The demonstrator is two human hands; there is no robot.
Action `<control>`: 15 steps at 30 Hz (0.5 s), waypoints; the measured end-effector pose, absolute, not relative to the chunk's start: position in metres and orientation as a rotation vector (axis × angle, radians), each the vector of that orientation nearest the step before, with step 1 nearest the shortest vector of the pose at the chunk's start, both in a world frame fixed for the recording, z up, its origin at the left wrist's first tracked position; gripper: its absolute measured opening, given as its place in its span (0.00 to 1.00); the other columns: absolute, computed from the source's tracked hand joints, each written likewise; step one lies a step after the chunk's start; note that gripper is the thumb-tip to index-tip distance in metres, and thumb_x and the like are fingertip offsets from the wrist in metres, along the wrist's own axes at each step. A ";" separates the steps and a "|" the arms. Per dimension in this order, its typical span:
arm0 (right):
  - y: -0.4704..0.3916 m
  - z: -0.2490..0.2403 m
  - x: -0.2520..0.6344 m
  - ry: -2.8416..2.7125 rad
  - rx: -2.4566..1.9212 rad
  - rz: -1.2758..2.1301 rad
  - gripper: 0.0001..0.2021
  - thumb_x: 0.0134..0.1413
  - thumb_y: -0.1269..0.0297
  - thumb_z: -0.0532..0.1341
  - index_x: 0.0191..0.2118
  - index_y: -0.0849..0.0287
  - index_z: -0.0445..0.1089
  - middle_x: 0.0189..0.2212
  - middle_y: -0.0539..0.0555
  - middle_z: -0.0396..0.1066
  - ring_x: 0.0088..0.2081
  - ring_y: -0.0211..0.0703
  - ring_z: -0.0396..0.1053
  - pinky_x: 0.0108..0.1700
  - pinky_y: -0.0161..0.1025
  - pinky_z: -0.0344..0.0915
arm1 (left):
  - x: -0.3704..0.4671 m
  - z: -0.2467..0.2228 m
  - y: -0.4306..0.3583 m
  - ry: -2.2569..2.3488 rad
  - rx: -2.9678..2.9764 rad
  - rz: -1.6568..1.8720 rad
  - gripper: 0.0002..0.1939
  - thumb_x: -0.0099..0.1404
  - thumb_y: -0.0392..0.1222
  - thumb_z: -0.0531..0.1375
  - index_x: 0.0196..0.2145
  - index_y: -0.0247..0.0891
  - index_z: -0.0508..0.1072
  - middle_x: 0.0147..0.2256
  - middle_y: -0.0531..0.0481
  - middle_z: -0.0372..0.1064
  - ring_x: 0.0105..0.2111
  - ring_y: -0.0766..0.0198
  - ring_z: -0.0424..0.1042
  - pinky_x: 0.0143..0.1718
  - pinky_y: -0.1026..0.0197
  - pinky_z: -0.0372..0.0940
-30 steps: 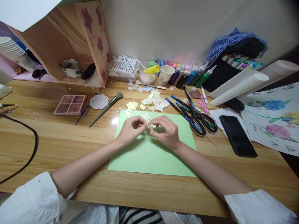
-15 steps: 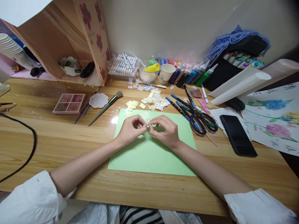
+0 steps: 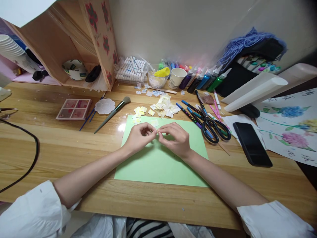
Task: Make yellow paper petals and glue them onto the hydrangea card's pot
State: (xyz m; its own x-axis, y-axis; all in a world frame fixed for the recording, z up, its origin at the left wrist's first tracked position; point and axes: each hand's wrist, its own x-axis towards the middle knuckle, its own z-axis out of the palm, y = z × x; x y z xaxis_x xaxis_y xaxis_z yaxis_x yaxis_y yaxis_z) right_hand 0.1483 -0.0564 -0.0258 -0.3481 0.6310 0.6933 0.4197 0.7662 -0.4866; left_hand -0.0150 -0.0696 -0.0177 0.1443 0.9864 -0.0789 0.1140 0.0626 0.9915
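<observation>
Over the upper part of a green sheet (image 3: 158, 168), my left hand (image 3: 141, 136) and my right hand (image 3: 175, 137) meet fingertip to fingertip. Each hand is in a pinch. Something tiny and pale shows between the fingertips, too small to make out and mostly hidden by them. A pale yellow paper square (image 3: 155, 123) lies on the sheet just behind the fingers. Small yellow paper pieces (image 3: 140, 110) lie at the sheet's top left edge, and a pile of cream paper pieces (image 3: 165, 105) sits behind the sheet.
Black-handled scissors (image 3: 210, 130) and pens lie right of the sheet, beside a black phone (image 3: 252, 143). A brush (image 3: 112, 114), a flower-shaped palette (image 3: 104, 106) and a pink divided box (image 3: 74, 109) are on the left. Paint bottles (image 3: 219, 81) and a paper cup (image 3: 177, 78) stand behind.
The fingertips have shifted very slightly, and the pale bit between them shows less than before. Both hands remain pinched together in the same place.
</observation>
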 end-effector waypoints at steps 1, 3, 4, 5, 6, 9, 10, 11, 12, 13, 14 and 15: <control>-0.057 -0.026 0.148 -1.995 -0.791 0.268 0.06 0.47 0.75 0.61 0.30 0.56 0.69 0.27 0.53 0.75 0.30 0.41 0.70 0.33 0.41 0.68 | -0.015 -0.018 -0.069 1.205 1.303 0.994 0.09 0.53 0.42 0.62 0.26 0.33 0.70 0.24 0.51 0.66 0.23 0.70 0.64 0.24 0.67 0.58; -0.057 -0.027 0.148 -1.993 -0.798 0.266 0.06 0.48 0.75 0.61 0.30 0.56 0.69 0.27 0.53 0.74 0.30 0.41 0.70 0.33 0.41 0.68 | -0.015 -0.018 -0.069 1.191 1.309 0.996 0.07 0.53 0.41 0.62 0.26 0.33 0.70 0.25 0.51 0.67 0.23 0.70 0.64 0.24 0.67 0.59; -0.057 -0.027 0.148 -1.992 -0.802 0.268 0.05 0.48 0.75 0.61 0.30 0.56 0.69 0.27 0.53 0.74 0.30 0.41 0.70 0.33 0.41 0.68 | -0.015 -0.018 -0.069 1.186 1.315 0.998 0.07 0.54 0.40 0.62 0.26 0.33 0.70 0.25 0.50 0.67 0.24 0.70 0.64 0.24 0.67 0.59; -0.057 -0.027 0.148 -1.989 -0.803 0.272 0.05 0.48 0.74 0.61 0.30 0.56 0.69 0.27 0.53 0.74 0.30 0.41 0.70 0.33 0.41 0.68 | -0.015 -0.018 -0.069 1.183 1.324 1.001 0.06 0.54 0.39 0.61 0.26 0.33 0.70 0.25 0.50 0.67 0.24 0.70 0.64 0.25 0.67 0.59; -0.057 -0.027 0.148 -1.986 -0.799 0.275 0.05 0.48 0.74 0.61 0.30 0.56 0.69 0.27 0.53 0.74 0.30 0.41 0.70 0.33 0.41 0.68 | -0.016 -0.019 -0.069 1.183 1.332 1.001 0.06 0.54 0.39 0.61 0.26 0.33 0.70 0.25 0.51 0.67 0.24 0.70 0.64 0.25 0.67 0.59; -0.058 -0.026 0.148 -1.980 -0.792 0.281 0.05 0.48 0.75 0.60 0.30 0.57 0.69 0.28 0.53 0.74 0.31 0.40 0.70 0.33 0.40 0.68 | -0.016 -0.019 -0.070 1.189 1.346 0.996 0.04 0.54 0.37 0.60 0.26 0.33 0.70 0.25 0.51 0.66 0.23 0.71 0.63 0.24 0.68 0.58; -0.058 -0.026 0.147 -1.979 -0.796 0.283 0.05 0.48 0.75 0.60 0.30 0.57 0.68 0.27 0.53 0.74 0.31 0.40 0.70 0.33 0.39 0.68 | -0.016 -0.019 -0.070 1.194 1.346 0.996 0.04 0.54 0.37 0.60 0.26 0.33 0.70 0.25 0.52 0.66 0.23 0.71 0.63 0.24 0.68 0.57; -0.058 -0.025 0.147 -1.975 -0.803 0.285 0.06 0.48 0.75 0.60 0.30 0.57 0.68 0.27 0.53 0.73 0.31 0.40 0.70 0.32 0.39 0.68 | -0.016 -0.019 -0.070 1.199 1.344 0.996 0.04 0.54 0.37 0.60 0.26 0.33 0.69 0.24 0.52 0.65 0.23 0.71 0.62 0.23 0.68 0.57; -0.058 -0.025 0.147 -1.970 -0.810 0.286 0.06 0.48 0.75 0.61 0.30 0.57 0.68 0.27 0.53 0.73 0.30 0.40 0.70 0.32 0.38 0.68 | -0.016 -0.019 -0.070 1.204 1.340 0.997 0.04 0.54 0.37 0.60 0.26 0.33 0.69 0.24 0.53 0.65 0.23 0.71 0.62 0.23 0.68 0.56; -0.059 -0.024 0.147 -1.965 -0.818 0.289 0.06 0.47 0.76 0.61 0.30 0.58 0.68 0.27 0.53 0.73 0.30 0.40 0.69 0.31 0.38 0.67 | -0.016 -0.019 -0.070 1.209 1.336 0.996 0.04 0.53 0.37 0.60 0.26 0.34 0.69 0.24 0.53 0.64 0.23 0.71 0.62 0.23 0.68 0.56; -0.059 -0.024 0.147 -1.964 -0.821 0.296 0.06 0.47 0.76 0.61 0.30 0.58 0.68 0.26 0.53 0.72 0.30 0.40 0.69 0.31 0.38 0.67 | -0.016 -0.018 -0.070 1.213 1.335 0.995 0.04 0.53 0.37 0.60 0.26 0.34 0.69 0.23 0.53 0.64 0.22 0.71 0.61 0.23 0.68 0.55; -0.059 -0.023 0.147 -1.966 -0.824 0.305 0.06 0.47 0.76 0.61 0.30 0.58 0.68 0.27 0.53 0.72 0.30 0.40 0.69 0.31 0.38 0.67 | -0.016 -0.018 -0.070 1.215 1.338 0.993 0.04 0.53 0.37 0.60 0.26 0.34 0.68 0.23 0.53 0.64 0.22 0.71 0.61 0.23 0.68 0.55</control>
State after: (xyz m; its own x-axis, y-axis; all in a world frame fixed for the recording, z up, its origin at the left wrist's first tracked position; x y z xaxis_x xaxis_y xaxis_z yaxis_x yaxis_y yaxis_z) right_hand 0.1467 -0.0588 -0.0231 -0.3231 0.6596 0.6786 0.4234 0.7421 -0.5197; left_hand -0.0160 -0.0698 -0.0183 0.1472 0.9873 -0.0594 0.1382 0.0389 0.9896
